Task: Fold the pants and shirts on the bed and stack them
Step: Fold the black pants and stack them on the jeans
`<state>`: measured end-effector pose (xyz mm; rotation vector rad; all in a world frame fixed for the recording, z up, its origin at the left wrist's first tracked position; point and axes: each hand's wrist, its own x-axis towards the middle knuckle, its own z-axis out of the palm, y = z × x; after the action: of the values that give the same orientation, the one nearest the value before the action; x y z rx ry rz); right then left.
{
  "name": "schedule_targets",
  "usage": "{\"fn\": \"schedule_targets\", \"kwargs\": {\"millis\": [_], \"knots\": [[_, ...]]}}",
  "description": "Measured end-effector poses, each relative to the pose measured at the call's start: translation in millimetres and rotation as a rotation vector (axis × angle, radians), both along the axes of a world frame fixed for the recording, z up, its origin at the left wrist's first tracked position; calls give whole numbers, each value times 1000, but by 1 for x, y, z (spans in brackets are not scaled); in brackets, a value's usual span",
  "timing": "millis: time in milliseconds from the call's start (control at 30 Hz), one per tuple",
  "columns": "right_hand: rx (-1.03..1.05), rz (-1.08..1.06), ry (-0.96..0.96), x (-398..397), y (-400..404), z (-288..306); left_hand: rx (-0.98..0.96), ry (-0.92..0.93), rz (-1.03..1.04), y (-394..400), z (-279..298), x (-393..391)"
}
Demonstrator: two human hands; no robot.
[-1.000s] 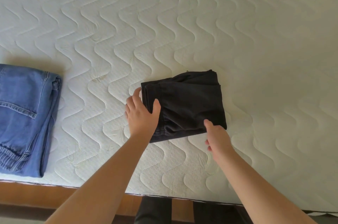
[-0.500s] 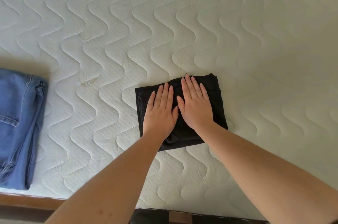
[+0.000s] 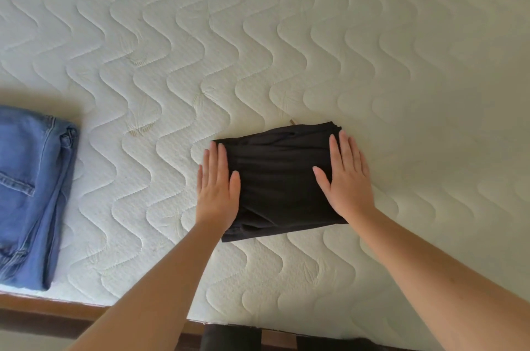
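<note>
**Black bundle pressed flat, jeans waiting off to my left**

The folded black garment (image 3: 282, 178) lies on the bed (image 3: 344, 49) straight ahead of me, its long axis running left to right between my palms. My left hand (image 3: 218, 190) lies flat along its left edge, partly on the cloth and partly on the mattress; my right hand (image 3: 348, 181) lies flat over its right edge. Neither grip is clamped on anything: fingers are straight and close together, thumbs turned inward over the fabric, pressing down and holding nothing.

The folded blue jeans (image 3: 31, 195) sit well apart on my left, by the near edge of the bed above the wooden bed frame (image 3: 51, 307). That is the relation that matters: if this bundle is to join them in a stack, as I judge it should, it has to travel leftward, and my left hand is the nearer one to the jeans. I would need to curl both grips under the short edges first, or the loose lower layers near me may slide out.
</note>
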<state>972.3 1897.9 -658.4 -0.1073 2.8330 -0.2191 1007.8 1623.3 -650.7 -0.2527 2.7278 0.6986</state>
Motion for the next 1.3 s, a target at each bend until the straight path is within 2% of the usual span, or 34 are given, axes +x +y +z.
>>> {"fn": "schedule_targets", "kwargs": {"millis": [100,200,267,367,467,533,633,767,900,1100,1300], "knots": [[-137,-206,51,8,-4,2,170,-14,206,2,7,13],[-270,-387,127,7,-10,3,170,32,417,12,15,14],[-358,-445,87,-1,-7,4,218,-23,541,16,18,10],[-464,-472,-75,-15,3,6,337,-216,697,9,19,-2],[-517,-422,-236,-21,15,10,357,-363,636,-1,20,-9],[-609,-380,-288,-16,19,12,357,-391,561,-2,22,-7],[-622,-288,-273,-2,16,18,303,-243,497,4,26,1],[-703,-309,-176,19,10,43,311,-112,489,14,49,13],[-742,-343,-100,46,17,104,337,-88,418,11,106,23],[-755,-427,-69,100,33,224,544,-155,304,5,228,57],[-783,-500,-58,154,25,315,675,-162,260,-8,310,96]]}}
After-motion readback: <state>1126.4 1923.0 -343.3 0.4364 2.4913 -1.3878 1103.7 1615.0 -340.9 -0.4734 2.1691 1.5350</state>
